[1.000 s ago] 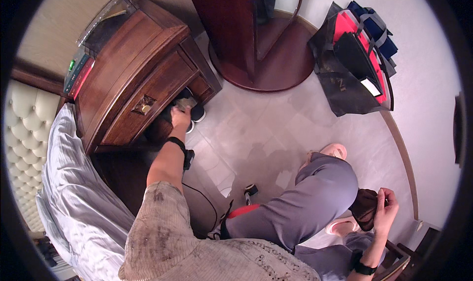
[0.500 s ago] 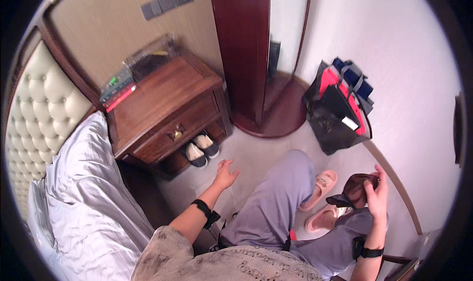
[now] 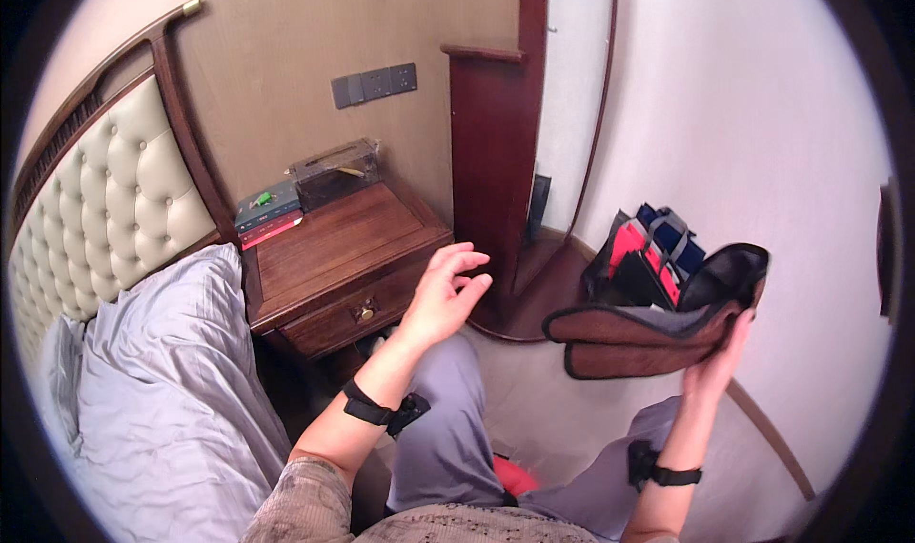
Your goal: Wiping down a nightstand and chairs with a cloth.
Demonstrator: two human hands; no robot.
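A brown piece with a mesh-like surface and black edging (image 3: 643, 345) is in my right hand (image 3: 717, 367), gripped at its right end. It has two flat, rounded flaps toward the left and a dark, curved opening at the upper right; its exact kind I cannot make out. My left hand (image 3: 446, 300) is raised in front of the nightstand (image 3: 348, 248), empty, with loosely bent fingers apart. It touches nothing.
Dark blue and red bags (image 3: 634, 248) stand by the white wall, partly behind the brown piece. A dark red mirror stand (image 3: 491, 162) is behind my left hand. Books (image 3: 272, 217) and a clear box (image 3: 334, 176) lie on the nightstand. Left is a bed with grey bedding (image 3: 172, 372).
My right hand has lifted the brown piece up from near the floor slippers, and it now spreads out leftward. My left hand has risen. The view has tilted up; the pink slippers are out of sight.
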